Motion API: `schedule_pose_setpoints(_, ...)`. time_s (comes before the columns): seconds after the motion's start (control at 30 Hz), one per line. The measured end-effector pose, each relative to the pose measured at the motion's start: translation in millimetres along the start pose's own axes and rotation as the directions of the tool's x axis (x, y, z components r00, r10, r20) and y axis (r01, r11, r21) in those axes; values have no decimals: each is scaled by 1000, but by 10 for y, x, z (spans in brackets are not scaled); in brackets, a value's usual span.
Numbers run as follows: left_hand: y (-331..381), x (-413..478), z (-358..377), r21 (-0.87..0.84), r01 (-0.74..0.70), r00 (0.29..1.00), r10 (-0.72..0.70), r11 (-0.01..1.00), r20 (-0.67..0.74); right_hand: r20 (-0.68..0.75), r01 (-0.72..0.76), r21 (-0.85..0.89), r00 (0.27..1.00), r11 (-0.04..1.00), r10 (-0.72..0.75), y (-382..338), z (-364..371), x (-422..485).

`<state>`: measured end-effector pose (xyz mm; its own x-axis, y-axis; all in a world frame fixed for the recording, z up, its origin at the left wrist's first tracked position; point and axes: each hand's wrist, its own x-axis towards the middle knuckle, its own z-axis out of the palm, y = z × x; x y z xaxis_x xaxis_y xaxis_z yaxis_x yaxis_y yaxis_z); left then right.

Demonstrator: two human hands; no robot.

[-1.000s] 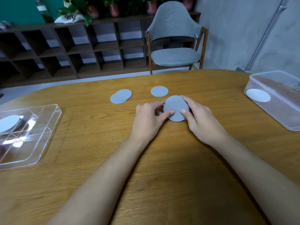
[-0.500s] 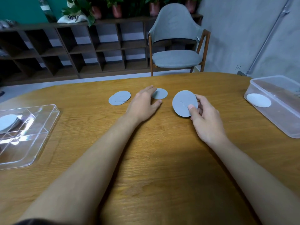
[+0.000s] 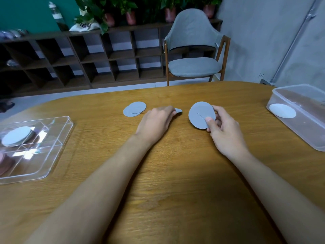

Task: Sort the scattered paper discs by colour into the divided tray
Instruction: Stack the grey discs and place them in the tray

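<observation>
My right hand (image 3: 223,131) pinches a stack of grey paper discs (image 3: 200,114), held tilted just above the table. My left hand (image 3: 156,122) lies over a single grey disc (image 3: 179,110) on the table; only the disc's right edge shows past the fingertips. Two overlapping grey discs (image 3: 134,108) lie to the left of that hand. The clear divided tray (image 3: 58,147) sits at the far left, with a pale grey disc (image 3: 16,136) in its back compartment and pinkish discs (image 3: 3,161) in a nearer one.
A clear plastic box (image 3: 302,120) at the right edge holds one white disc (image 3: 282,110). A grey chair (image 3: 193,55) stands beyond the table's far edge, with low wooden shelves behind it.
My left hand left the stack and reached forward onto the single disc, now covering most of it. My right hand kept the stack and lifted it slightly to the right.
</observation>
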<state>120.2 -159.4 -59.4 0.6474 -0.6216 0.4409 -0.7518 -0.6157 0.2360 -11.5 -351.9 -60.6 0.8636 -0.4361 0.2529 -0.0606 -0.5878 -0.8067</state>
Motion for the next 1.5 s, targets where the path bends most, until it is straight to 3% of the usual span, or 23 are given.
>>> schedule_pose_setpoints(0.17,57,-350,-141,-7,-71,993,70,997,-95,27,-5,-1,1000,1000,5,-28,5,-27)
schedule_pose_setpoints(0.23,103,-466,-189,-73,-35,987,23,997,-161,28,-8,-2,1000,1000,8,-36,4,-34)
schedule_pose_setpoints(0.3,214,-545,-241,-248,56,967,-115,967,-229,33,-2,1,999,1000,2,-54,4,-49)
schedule_pose_setpoints(0.37,346,-580,-290,-497,183,944,-292,848,-151,49,19,13,999,1000,-19,-72,9,-66)
schedule_pose_setpoints(0.43,416,-600,-297,-636,262,929,-368,726,-37,72,53,41,996,998,-56,-100,16,-89)
schedule_pose_setpoints(0.67,374,-593,-254,-710,322,896,-445,627,13,205,113,140,969,984,-140,-160,61,-147)
schedule_pose_setpoints(0.73,371,-595,-256,-708,325,902,-431,627,33,226,120,144,962,982,-150,-171,37,-148)
schedule_pose_setpoints(0.87,392,-596,-252,-649,324,926,-370,688,70,268,171,-22,950,985,-159,-223,45,-187)
schedule_pose_setpoints(1.03,440,-601,-243,-563,295,932,-361,772,-7,330,142,-83,938,986,-107,-261,67,-225)
schedule_pose_setpoints(1.23,479,-609,-206,-412,225,956,-281,883,-81,464,208,-309,885,928,-44,-339,87,-286)
schedule_pose_setpoints(1.33,503,-613,-179,-326,197,968,-236,925,-86,426,222,-321,902,921,-69,-328,108,-282)
schedule_pose_setpoints(1.5,498,-618,-180,-294,160,981,-185,942,-60,222,232,-145,955,962,-197,-210,85,-239)
